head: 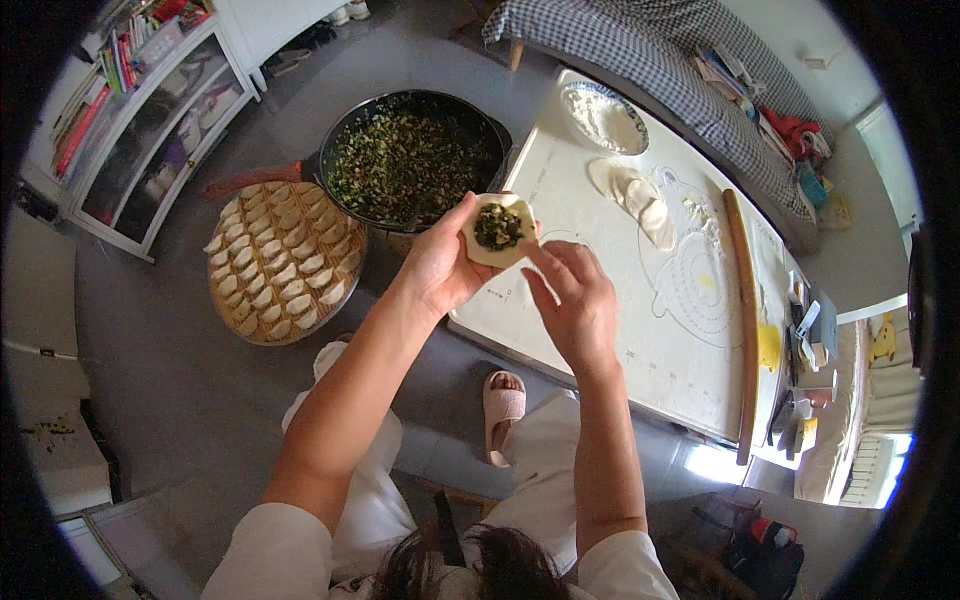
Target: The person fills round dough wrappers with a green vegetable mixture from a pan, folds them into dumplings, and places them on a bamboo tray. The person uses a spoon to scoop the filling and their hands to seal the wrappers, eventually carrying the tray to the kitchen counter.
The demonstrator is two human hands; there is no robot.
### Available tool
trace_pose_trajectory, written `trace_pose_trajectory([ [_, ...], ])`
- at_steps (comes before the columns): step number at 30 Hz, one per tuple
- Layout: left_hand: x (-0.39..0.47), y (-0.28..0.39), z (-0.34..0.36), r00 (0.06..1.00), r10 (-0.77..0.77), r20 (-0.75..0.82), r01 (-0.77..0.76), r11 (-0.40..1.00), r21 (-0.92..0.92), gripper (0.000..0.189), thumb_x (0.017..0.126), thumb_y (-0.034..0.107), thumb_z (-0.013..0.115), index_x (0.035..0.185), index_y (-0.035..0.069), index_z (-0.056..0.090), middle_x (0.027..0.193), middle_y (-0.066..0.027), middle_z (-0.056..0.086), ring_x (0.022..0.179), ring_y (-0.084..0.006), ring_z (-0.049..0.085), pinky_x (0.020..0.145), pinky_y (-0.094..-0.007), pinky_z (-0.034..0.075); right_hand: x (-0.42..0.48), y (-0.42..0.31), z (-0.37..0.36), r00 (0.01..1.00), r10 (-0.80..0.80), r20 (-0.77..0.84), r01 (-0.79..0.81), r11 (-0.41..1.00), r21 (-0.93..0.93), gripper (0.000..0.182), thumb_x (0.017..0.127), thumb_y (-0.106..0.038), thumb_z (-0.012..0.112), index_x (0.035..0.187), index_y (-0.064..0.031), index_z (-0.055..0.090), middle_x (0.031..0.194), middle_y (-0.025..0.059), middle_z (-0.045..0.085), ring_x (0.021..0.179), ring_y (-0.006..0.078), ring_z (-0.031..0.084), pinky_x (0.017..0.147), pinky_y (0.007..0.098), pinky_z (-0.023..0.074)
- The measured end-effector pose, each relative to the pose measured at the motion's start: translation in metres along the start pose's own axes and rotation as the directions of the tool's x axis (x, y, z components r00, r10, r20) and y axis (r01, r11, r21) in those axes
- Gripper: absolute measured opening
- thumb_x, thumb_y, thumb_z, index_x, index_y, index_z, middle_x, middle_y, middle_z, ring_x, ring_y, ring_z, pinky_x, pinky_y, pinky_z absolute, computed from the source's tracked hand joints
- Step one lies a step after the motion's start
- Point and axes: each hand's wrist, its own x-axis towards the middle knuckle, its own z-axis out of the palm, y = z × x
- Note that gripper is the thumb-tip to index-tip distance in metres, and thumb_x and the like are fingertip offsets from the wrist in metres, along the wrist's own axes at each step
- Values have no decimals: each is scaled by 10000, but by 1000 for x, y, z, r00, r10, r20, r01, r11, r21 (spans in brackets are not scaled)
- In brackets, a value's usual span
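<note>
A round dough wrapper (486, 256) lies across the palm and fingers of my left hand (442, 262), with a mound of chopped green filling (498, 226) at its middle. The fingertips of my right hand (574, 300) touch the wrapper's right edge. Behind my left hand stands a dark pan of chopped filling (412, 154). Several folded dumplings (280, 271) sit in rows on a round woven tray (227, 304) to the left. On the white mat (570, 330) at right lie overlapping wrappers (636, 201).
A patterned bowl of flour (604, 118) stands at the mat's far corner. A long wooden rolling pin (741, 322) lies along the mat's right side. Left of the tray is a glass-fronted cabinet (240, 64); a checkered sofa (637, 45) stands behind the table.
</note>
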Motion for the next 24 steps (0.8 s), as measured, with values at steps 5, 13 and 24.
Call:
trace_pose_trajectory([
  [5,9,-14,-10,997,-77,31,76,997,28,416,909,364,318,1141,44,450,1098,-127,518,1024,-227,506,865,-366,436,-10,14,17,998,-46,-43,47,999,12,252,617,-48,683,848,-97,597,791,38,559,703,211,546,576,321,461],
  [13,1,-18,-14,989,-136,-49,143,975,170,353,881,333,428,1101,65,492,1040,-63,549,938,-156,544,805,-314,474,-14,14,19,992,8,-125,11,989,146,193,637,-36,653,808,-75,571,921,44,597,914,243,553,740,339,463],
  [24,2,-44,-9,997,-46,54,12,856,517,324,887,307,435,1115,86,498,1060,-8,534,963,-84,511,833,-280,462,-18,23,13,989,82,-125,-62,986,153,169,650,-61,647,810,-82,599,819,39,612,851,232,563,752,343,452],
])
